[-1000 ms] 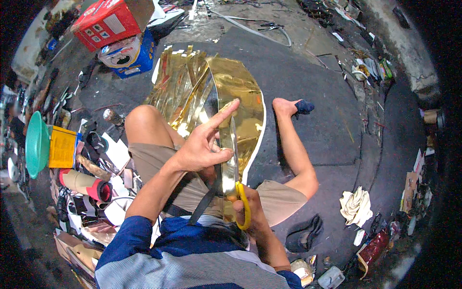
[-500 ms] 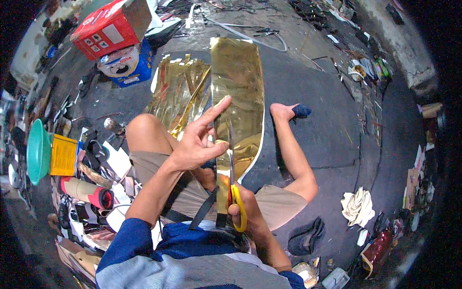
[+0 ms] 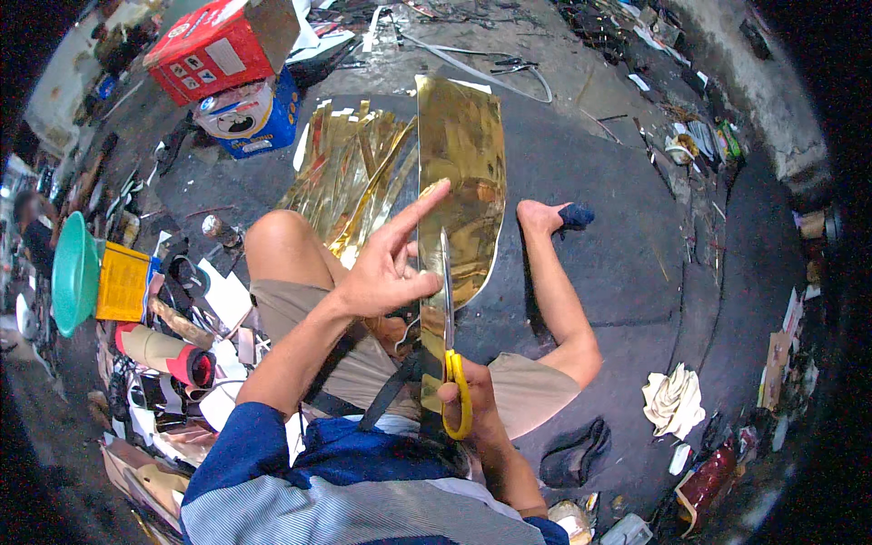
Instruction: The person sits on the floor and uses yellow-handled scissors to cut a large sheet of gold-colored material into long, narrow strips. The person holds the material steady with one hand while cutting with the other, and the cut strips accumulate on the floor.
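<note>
1. Grips the yellow-handled scissors (image 3: 450, 352) in the right hand (image 3: 479, 400), fingers clamped around the handle at the near end, seemingly to aim the blades away from the body.

2. Spreads thumb and index of the left hand (image 3: 381, 274) well apart over the gold sheet (image 3: 463, 163), with the other fingers curled near its left edge; probably steadies and flattens the material beside the blades this way. Cannot tell whether clamped on the underside.

3. Has the gold sheet stretched lengthwise between the left knee (image 3: 280, 243) and the right leg (image 3: 556, 300), broad part far, narrow part running near toward the brown shorts (image 3: 536, 392); likely gives the blades a straight line to follow.

4. Relative to the left fingers: broad part mostly far and to the right, index across the left margin, thumb just beside the blades.

5. Relative to the right fingers: narrow part just to the left, broad part well to the far side, blades pointing toward it.

6. Has gold strips (image 3: 343, 159) on the dark floor (image 3: 599, 263), left of the gold sheet and beyond the left knee, presumably clear of the blades.
</note>
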Motion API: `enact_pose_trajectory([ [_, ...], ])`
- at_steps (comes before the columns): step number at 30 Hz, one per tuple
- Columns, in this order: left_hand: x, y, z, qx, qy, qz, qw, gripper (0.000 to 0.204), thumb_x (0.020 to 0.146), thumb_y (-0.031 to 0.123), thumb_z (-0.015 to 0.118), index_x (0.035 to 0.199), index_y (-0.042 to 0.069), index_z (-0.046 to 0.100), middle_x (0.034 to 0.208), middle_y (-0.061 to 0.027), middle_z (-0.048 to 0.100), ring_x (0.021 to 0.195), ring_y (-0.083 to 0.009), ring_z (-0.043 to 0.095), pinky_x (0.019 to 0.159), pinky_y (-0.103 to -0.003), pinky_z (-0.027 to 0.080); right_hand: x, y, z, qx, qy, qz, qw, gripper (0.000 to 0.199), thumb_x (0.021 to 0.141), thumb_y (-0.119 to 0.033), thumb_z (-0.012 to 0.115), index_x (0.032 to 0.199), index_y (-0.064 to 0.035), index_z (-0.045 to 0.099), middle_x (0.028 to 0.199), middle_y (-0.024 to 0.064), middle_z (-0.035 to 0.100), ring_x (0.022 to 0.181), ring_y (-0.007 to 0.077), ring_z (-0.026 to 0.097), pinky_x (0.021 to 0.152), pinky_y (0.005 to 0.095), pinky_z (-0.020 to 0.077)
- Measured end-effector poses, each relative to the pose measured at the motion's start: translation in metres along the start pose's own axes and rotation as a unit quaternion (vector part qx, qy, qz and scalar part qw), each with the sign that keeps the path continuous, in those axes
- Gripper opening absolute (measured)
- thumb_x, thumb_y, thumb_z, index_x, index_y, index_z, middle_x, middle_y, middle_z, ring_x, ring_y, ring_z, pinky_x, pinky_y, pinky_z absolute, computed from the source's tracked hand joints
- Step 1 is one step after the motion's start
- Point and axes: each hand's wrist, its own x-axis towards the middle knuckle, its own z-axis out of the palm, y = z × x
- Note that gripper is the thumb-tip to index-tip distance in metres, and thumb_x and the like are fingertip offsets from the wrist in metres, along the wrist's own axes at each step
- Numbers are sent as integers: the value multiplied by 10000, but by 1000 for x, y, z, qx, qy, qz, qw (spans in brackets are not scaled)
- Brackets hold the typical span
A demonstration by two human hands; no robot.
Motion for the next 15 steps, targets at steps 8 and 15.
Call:
enact_pose_trajectory([
  [8, 8, 12, -1, -2, -5, 7, 1000, 849, 724, -103, 597, 1483, 25, 239, 1497, -76, 305, 1243, -139, 442, 900, -226, 478, 14, -13, -1, -126, 22, -139, 982, 658, 682, -615, 748, 939, -45, 545, 599, 5, 493, 496, 117, 488, 432, 303, 373],
  [15, -2, 19, 14, -15, -33, 2, 999, 837, 746, -88, 600, 1487, 29, 228, 1542, -60, 217, 1213, -86, 418, 665, -104, 480, 18, -19, -2, -59, 6, -114, 992, 814, 712, -740, 615, 1040, 1, 541, 620, 55, 493, 527, 193, 543, 463, 363, 424],
])
